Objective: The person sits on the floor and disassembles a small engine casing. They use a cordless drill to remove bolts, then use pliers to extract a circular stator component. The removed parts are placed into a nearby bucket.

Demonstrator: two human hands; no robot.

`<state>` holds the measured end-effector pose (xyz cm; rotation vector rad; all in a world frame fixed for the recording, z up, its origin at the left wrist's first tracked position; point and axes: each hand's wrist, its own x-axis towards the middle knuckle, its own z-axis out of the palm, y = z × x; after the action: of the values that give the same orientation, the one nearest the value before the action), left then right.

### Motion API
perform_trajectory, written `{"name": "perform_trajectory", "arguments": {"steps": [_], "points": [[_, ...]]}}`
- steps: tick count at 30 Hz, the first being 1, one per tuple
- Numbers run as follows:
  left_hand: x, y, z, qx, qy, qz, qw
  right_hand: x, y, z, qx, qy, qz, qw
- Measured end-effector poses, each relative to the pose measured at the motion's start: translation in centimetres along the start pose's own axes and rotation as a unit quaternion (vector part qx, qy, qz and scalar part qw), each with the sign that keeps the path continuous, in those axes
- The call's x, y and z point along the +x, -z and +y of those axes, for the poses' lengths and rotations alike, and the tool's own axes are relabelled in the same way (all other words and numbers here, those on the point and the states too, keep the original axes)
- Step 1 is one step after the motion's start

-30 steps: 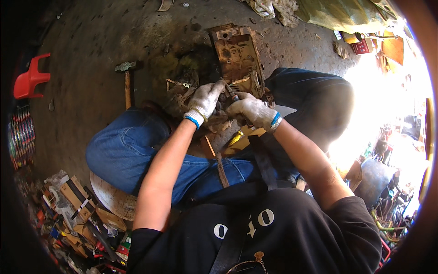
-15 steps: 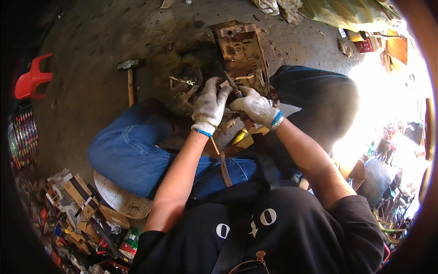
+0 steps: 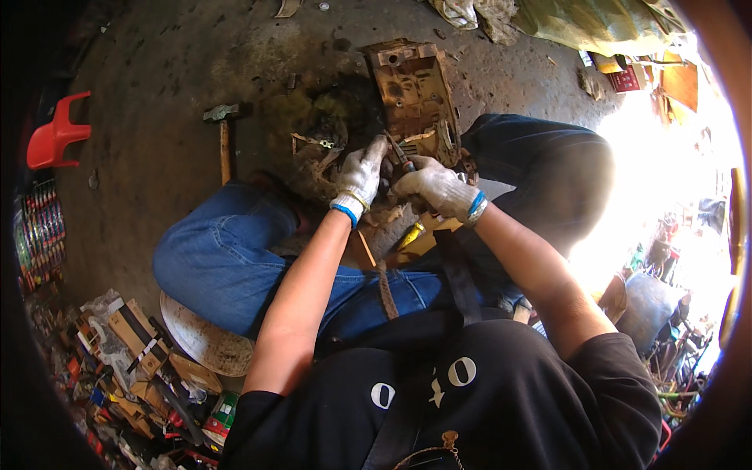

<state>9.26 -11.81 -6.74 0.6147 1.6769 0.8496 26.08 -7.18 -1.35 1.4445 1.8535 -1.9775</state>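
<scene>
The right hand (image 3: 439,188), in a pale knitted glove, is clamped around the handle of a slim hand tool (image 3: 398,150), whose dark shaft slants toward 11 o'clock. The left hand (image 3: 362,174), gloved alike, is just beside it at 9 o'clock, its fingertips close to the tool's far end. Whether those fingers pinch a small part or only steady the tip, I cannot tell; the two hands look near each other but not clasped.

Just beyond the tool, toward 12 to 1 o'clock, a rust-brown metal casing (image 3: 413,88) lies on the floor (image 3: 157,86). A perforated metal strip (image 3: 315,142) is between 9 and 10 o'clock of the hands, with a long-handled hammer (image 3: 224,145) farther out that way. A yellow tube-like object (image 3: 411,234) sits near, toward 5 o'clock.

The likeliest trouble, I judge, is a slip: a greasy or worn glove could let the handle turn, and the tip, aimed so near the left fingertips, could jab them. Pushing too hard could skid the shaft off whatever it bears on. Loose knit might also snag on the casing's rough edge, and a small part, if dropped, could vanish among the clutter.
</scene>
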Motion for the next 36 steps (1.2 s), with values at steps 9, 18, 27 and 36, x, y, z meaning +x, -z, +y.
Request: {"name": "perform_trajectory", "arguments": {"steps": [9, 18, 27, 36], "points": [[-0.3, -0.4, 0.3, -0.312, 0.250, -0.116, 0.909, -0.1, -0.2, -1.3, -0.196, -0.060, 0.107, 0.973], [-1.9, 1.4, 1.4, 0.375, -0.361, 0.087, 0.850, -0.1, 1.0, 0.4, 0.140, 0.148, -0.117, 0.972], [-0.8, 1.6, 3.0, 0.549, -0.424, 0.052, 0.718, 1.3, 2.0, 1.6, 0.549, -0.179, -0.240, 0.780], [-0.1, 1.2, 1.2, 0.272, -0.178, -0.024, 0.945, -0.4, 0.3, 0.0, 0.102, -0.021, -0.047, 0.993]]}}
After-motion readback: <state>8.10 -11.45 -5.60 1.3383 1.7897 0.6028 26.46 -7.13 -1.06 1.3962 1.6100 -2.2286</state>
